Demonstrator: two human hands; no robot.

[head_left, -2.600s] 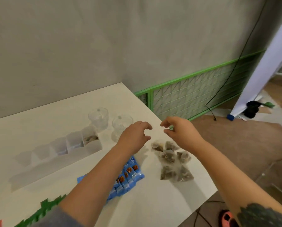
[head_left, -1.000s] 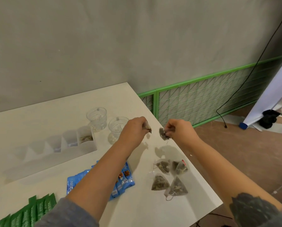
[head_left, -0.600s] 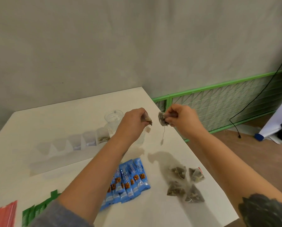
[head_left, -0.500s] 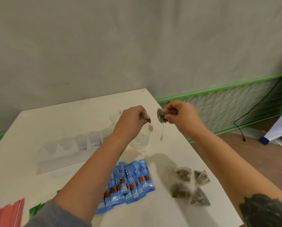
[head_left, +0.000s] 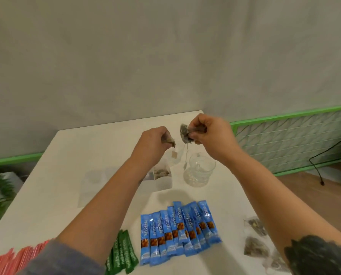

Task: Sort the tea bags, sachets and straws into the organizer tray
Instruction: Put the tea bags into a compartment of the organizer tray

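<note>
Tea bags: a few in organizer tray; each hand's fingers pinch one above it, left hand, right hand. Blue sachets and tea bag pile lie unsorted near the tray; early stage.

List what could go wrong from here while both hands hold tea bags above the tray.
1. The string and paper tag dangling from the right hand's pyramid tea bag hang just beside the clear glass cup; they might snag its rim.
2. The left hand pinches its brown tea bag by a corner; that grip could slip.
3. The left forearm hides much of the translucent organizer tray, so a drop could miss the compartment.
</note>
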